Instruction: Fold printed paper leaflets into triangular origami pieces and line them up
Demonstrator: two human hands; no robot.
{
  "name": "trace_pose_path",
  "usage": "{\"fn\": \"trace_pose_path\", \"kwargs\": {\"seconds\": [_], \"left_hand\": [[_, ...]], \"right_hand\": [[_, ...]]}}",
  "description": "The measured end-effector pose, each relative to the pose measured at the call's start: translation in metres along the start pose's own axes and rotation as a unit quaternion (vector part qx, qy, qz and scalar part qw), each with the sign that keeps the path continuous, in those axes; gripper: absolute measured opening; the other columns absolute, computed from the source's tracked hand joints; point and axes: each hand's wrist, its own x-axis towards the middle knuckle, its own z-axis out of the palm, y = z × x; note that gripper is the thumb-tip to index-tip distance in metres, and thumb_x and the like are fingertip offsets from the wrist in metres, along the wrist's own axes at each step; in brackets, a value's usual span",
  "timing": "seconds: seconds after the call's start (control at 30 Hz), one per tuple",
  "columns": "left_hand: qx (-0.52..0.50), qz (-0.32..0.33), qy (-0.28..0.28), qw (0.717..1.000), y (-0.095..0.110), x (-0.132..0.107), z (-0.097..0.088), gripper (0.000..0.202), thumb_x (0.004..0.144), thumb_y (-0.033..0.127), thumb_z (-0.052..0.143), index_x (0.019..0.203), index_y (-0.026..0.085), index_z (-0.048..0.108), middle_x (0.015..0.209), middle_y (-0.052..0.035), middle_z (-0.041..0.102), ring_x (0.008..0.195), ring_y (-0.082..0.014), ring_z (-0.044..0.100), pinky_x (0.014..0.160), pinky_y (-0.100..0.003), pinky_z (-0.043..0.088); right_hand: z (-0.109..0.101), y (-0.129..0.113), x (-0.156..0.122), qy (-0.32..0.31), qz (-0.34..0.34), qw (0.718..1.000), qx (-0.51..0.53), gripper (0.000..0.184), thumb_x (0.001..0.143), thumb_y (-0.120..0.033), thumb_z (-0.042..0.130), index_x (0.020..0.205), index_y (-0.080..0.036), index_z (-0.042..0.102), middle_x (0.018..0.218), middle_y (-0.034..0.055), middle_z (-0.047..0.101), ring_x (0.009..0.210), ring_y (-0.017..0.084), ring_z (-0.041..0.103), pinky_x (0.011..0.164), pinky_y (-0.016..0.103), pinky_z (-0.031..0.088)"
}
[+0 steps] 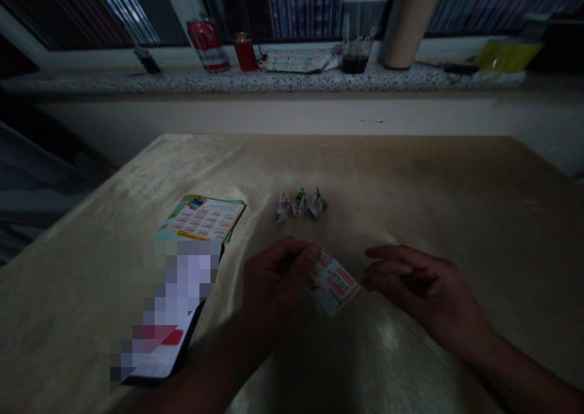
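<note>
My left hand (280, 274) is closed, with the thumb and fingers pinching the upper left corner of a small printed paper (336, 283). Orange and white blocks of print cover the paper, and its lower right edge is free. Just right of that edge is my right hand (410, 280), fingers partly stretched and apart, with nothing visible in them. Beyond the hands, three small folded paper pieces (300, 203) stand in a row on the table. A stack of printed sheets (205, 217) in similar colours lies to the left.
A phone (157, 356) with a lit, partly blurred screen lies on the table (410, 170), left of my left forearm. Along the stone windowsill stand a red can (208, 45), a red bottle (246, 52), a lidded cup with dark liquid (358, 33) and a tall beige cylinder (410, 21).
</note>
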Motion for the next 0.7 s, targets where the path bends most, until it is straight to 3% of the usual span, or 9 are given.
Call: {"fn": "trace_pose_path", "kwargs": {"seconds": [0.1, 0.2, 0.33, 0.5, 0.63, 0.7], "left_hand": [[-0.007, -0.004, -0.017, 1.000, -0.002, -0.007, 0.011, 0.014, 0.086, 0.027, 0.069, 0.075, 0.019, 0.073, 0.063, 0.0013, 0.071, 0.056, -0.0122, 0.066, 0.052, -0.019, 0.055], [-0.005, -0.017, -0.033, 0.999, -0.006, -0.010, 0.013, 0.014, 0.087, 0.029, 0.068, 0.077, 0.019, 0.072, 0.067, 0.0008, 0.072, 0.059, -0.0129, 0.067, 0.054, -0.020, 0.056], [0.031, -0.028, -0.088, 0.995, -0.011, -0.010, 0.009, 0.014, 0.085, 0.028, 0.067, 0.075, 0.019, 0.070, 0.070, -0.0007, 0.071, 0.064, -0.0149, 0.067, 0.058, -0.023, 0.055], [0.074, -0.052, -0.192, 0.977, -0.011, -0.012, 0.007, 0.014, 0.084, 0.028, 0.066, 0.077, 0.018, 0.072, 0.070, -0.0021, 0.071, 0.065, -0.0156, 0.064, 0.057, -0.024, 0.050], [0.037, -0.086, -0.189, 0.977, -0.015, -0.013, 0.005, 0.020, 0.089, 0.034, 0.064, 0.079, 0.019, 0.072, 0.071, -0.0014, 0.071, 0.065, -0.0150, 0.064, 0.058, -0.023, 0.049], [0.068, -0.066, -0.185, 0.978, -0.016, -0.014, 0.004, 0.017, 0.090, 0.034, 0.063, 0.086, 0.019, 0.070, 0.077, -0.0023, 0.072, 0.070, -0.0170, 0.066, 0.063, -0.026, 0.052]], "right_hand": [[0.007, -0.004, 0.001, -0.026, -0.019, 0.999, 0.005, 0.014, 0.090, -0.032, 0.071, 0.099, -0.023, 0.078, 0.085, 0.0034, 0.082, 0.075, 0.018, 0.078, 0.065, 0.024, 0.062], [0.011, -0.005, 0.001, -0.031, -0.044, 0.998, -0.027, 0.009, 0.089, -0.027, 0.072, 0.087, -0.024, 0.080, 0.078, 0.0009, 0.081, 0.064, 0.014, 0.074, 0.059, 0.021, 0.060], [0.006, 0.000, 0.002, 0.071, -0.038, 0.997, -0.011, 0.004, 0.084, -0.024, 0.076, 0.081, -0.024, 0.078, 0.073, -0.0001, 0.079, 0.060, 0.013, 0.073, 0.052, 0.018, 0.058], [0.003, 0.005, 0.003, 0.092, -0.003, 0.993, 0.076, 0.009, 0.083, -0.021, 0.078, 0.091, -0.026, 0.078, 0.076, -0.0004, 0.079, 0.062, 0.014, 0.075, 0.053, 0.017, 0.061], [0.007, 0.004, 0.002, 0.072, 0.002, 0.988, 0.137, 0.020, 0.086, -0.021, 0.076, 0.105, -0.026, 0.073, 0.075, -0.0017, 0.079, 0.063, 0.014, 0.076, 0.055, 0.018, 0.061], [0.009, 0.003, 0.003, 0.072, 0.004, 0.988, 0.138, 0.021, 0.086, -0.020, 0.075, 0.106, -0.025, 0.072, 0.074, -0.0020, 0.079, 0.064, 0.014, 0.076, 0.056, 0.017, 0.061]]}}
